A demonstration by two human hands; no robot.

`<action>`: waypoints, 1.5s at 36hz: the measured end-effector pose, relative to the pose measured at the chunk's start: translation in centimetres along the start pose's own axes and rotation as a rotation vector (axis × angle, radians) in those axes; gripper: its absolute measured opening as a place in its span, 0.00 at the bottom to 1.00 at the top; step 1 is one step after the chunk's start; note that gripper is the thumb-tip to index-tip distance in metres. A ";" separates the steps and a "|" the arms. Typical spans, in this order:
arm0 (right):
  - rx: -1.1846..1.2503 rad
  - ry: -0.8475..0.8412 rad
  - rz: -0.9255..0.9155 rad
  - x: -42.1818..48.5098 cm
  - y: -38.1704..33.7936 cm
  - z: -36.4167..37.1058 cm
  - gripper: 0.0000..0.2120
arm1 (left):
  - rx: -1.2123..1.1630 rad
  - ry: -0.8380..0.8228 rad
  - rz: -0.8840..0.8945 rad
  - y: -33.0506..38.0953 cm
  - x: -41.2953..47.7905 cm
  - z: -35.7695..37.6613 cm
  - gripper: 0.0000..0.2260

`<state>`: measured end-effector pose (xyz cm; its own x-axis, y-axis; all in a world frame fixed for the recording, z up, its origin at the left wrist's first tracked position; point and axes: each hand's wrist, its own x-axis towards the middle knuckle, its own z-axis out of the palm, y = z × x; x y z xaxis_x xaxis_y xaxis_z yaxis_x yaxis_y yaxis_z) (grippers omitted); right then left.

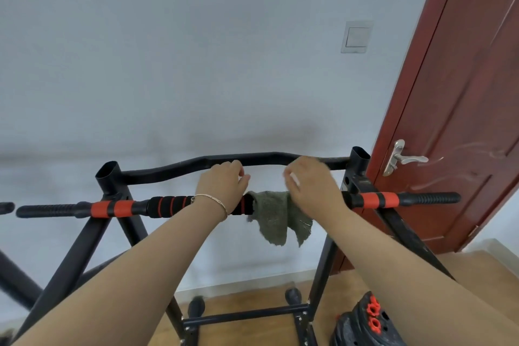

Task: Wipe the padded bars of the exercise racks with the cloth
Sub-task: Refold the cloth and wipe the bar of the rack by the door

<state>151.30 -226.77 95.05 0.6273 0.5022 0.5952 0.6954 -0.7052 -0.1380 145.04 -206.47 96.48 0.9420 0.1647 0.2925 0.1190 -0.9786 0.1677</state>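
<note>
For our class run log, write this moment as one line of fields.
stage: wiping | left hand: on padded bar | right hand: pressing cloth on bar | cloth: draped over bar

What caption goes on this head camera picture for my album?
Two hands drape a green cloth over the padded bar of a black rack.

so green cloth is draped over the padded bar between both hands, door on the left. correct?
Not quite: the door is on the right, as the head view shows. The rest holds: the green cloth hangs over the padded bar between the left hand and right hand.
</note>
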 end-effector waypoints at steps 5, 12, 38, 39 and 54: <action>-0.232 -0.071 -0.128 -2.2 -3.3 2.8 0.23 | 0.411 -0.347 0.198 -0.5 -0.9 -0.3 0.10; -0.457 -0.323 -0.240 -0.5 -3.1 2.6 0.16 | 0.490 -0.248 0.152 0.0 -1.9 0.3 0.21; -0.276 -0.487 -0.007 3.2 -3.2 2.8 0.17 | 0.433 -0.143 0.218 -1.1 -1.6 1.4 0.06; -0.180 -0.574 0.093 3.9 -3.3 2.6 0.20 | 0.451 -0.122 0.230 -1.3 -1.8 1.7 0.07; -0.382 -0.061 -0.063 -0.3 -3.3 4.3 0.18 | -0.094 -0.625 -0.185 -1.5 2.3 -0.8 0.22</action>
<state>150.36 -222.48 91.93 0.6150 0.5713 0.5434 0.5600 -0.8017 0.2090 146.79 -204.57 97.65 0.9168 0.1986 -0.3464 0.2952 -0.9213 0.2529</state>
